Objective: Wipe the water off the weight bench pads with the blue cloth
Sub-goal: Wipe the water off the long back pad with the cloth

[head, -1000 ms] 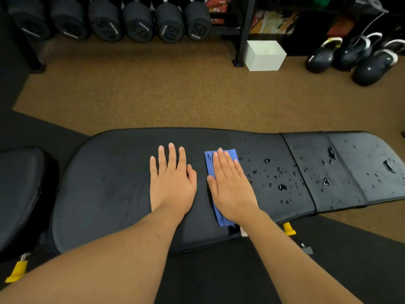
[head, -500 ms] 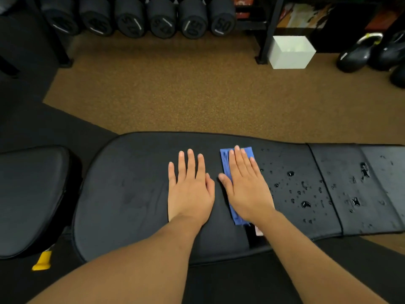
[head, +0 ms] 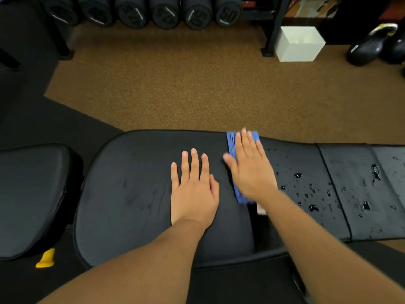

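A long black bench pad (head: 135, 194) stretches across the view. A folded blue cloth (head: 231, 145) lies on it at the far edge, pressed flat under my right hand (head: 249, 170), whose fingers are straight. My left hand (head: 194, 189) rests flat on the dry part of the pad just left of the cloth. Water drops (head: 306, 194) bead on the pad to the right of the cloth. More drops sit on the second pad (head: 372, 189) past the seam at the right.
A separate black pad (head: 28, 194) stands at the left with a yellow foot (head: 45, 258) below it. Brown floor lies beyond the bench. Dumbbells (head: 197, 14) line the back, a white box (head: 298, 43) stands by a rack leg, kettlebells (head: 370, 48) at far right.
My right hand has slid the blue cloth away from me to the pad's far edge. My left hand stays flat in place. The view has shifted left.
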Demonstrator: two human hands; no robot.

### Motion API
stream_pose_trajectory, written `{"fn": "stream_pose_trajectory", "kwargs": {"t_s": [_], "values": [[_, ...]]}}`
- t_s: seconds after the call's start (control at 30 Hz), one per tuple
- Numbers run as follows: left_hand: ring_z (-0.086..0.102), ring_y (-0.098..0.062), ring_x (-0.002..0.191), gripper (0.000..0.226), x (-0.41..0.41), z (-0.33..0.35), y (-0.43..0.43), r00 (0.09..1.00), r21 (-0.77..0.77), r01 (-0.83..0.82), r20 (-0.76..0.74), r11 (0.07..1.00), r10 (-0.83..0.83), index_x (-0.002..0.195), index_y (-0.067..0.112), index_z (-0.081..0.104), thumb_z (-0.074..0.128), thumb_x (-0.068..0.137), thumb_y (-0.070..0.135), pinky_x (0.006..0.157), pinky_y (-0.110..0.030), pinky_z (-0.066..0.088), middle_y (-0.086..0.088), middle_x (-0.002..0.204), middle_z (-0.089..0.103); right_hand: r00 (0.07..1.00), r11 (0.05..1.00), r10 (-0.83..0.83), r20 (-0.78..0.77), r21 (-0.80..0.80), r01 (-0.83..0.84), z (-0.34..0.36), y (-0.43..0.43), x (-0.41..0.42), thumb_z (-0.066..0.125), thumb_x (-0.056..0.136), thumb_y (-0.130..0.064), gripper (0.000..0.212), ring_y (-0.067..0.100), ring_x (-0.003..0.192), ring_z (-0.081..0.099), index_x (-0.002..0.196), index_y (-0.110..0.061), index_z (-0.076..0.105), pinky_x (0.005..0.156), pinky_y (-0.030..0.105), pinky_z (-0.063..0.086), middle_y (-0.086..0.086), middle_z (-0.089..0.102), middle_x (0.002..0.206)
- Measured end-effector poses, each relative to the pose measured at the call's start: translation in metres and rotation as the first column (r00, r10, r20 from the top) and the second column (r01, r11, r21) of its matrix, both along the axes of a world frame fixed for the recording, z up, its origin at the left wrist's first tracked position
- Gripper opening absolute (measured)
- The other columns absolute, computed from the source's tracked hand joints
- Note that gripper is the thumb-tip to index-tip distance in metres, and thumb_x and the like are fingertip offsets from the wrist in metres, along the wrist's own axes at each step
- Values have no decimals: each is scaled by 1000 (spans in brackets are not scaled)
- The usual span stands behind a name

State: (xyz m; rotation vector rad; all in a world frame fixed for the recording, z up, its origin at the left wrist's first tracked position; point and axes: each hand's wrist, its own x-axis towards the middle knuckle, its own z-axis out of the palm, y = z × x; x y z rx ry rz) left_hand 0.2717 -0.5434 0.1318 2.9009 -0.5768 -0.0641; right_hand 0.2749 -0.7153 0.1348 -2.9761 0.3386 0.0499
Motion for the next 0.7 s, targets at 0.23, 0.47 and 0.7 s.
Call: {"fn": "stream_pose_trajectory", "kwargs": {"t_s": [0.23,0.47,0.7], "values": [[-4,-27,156,62,0,0,3,1000,13,-4,-6,1000,4,161,16,14,9,103,39,125,-53,4,-9,168,8,999,999,-39,-38,34,40,4,12,-23,-5,99,-63,81,20,153,-12,157,-7,-6,125,39,-1,11,-9,166],[-2,-27,156,62,0,0,1,1000,-8,3,-11,1000,-3,160,16,16,12,103,39,125,-52,5,-9,168,10,999,999,40,-26,-17,-40,2,11,-34,4,103,-55,72,15,152,-15,158,-9,-5,124,36,-6,6,-11,166],[-2,-27,156,61,3,-2,3,1000,13,-14,14,1000,14,160,17,16,12,103,38,125,-52,7,-9,168,11,996,996,-79,-30,40,80,-1,-4,23,7,105,-50,71,22,154,-6,157,-4,1,125,39,-1,13,-2,166]]}}
